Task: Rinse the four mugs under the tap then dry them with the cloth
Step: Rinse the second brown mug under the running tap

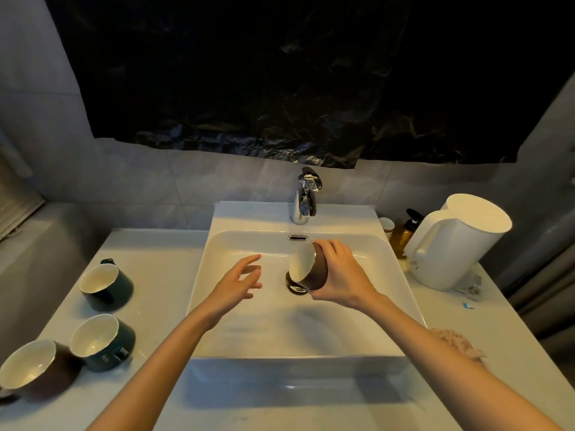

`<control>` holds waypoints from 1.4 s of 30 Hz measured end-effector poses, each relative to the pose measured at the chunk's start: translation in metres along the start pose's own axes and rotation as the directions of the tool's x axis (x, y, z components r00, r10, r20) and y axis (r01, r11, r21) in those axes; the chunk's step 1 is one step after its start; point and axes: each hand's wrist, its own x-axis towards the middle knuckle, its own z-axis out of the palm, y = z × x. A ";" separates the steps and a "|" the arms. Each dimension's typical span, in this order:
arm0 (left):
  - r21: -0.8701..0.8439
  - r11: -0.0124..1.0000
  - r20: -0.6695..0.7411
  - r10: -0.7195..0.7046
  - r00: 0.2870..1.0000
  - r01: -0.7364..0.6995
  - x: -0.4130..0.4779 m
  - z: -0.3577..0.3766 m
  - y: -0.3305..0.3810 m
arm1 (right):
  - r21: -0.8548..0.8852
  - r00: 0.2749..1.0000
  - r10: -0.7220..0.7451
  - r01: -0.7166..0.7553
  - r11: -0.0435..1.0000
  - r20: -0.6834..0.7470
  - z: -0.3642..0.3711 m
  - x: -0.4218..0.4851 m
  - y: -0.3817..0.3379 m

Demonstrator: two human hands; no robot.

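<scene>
A brown mug (311, 269), probably wet, slippery and fragile, is gripped around its body by the right hand (339, 275) over the sink (357, 331); the left hand (239, 283) is spread wide, empty.

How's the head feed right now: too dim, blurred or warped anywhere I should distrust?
Head view: dim, warm light; the left hand is slightly motion-blurred, while the right hand and the brown mug it grips read clearly; the tap carries bright glints; wide-angle bending curves the counter edges and tilts the kettle; soft shadows lie in the sink.
</scene>
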 end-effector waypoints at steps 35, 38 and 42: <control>0.004 1.000 -0.107 0.022 0.994 -0.021 -0.069 -0.070 0.030 | 0.694 0.954 -0.118 -0.113 0.711 0.277 0.008 0.032 -0.114; -0.020 0.997 -0.102 -0.070 0.992 0.068 -0.070 -0.101 0.015 | 0.658 0.937 -0.180 -0.068 0.750 0.301 0.036 0.054 -0.140; -0.088 0.992 -0.133 -0.100 0.986 0.089 -0.061 -0.149 -0.015 | 0.591 0.929 -0.201 -0.023 0.807 0.311 0.077 0.087 -0.179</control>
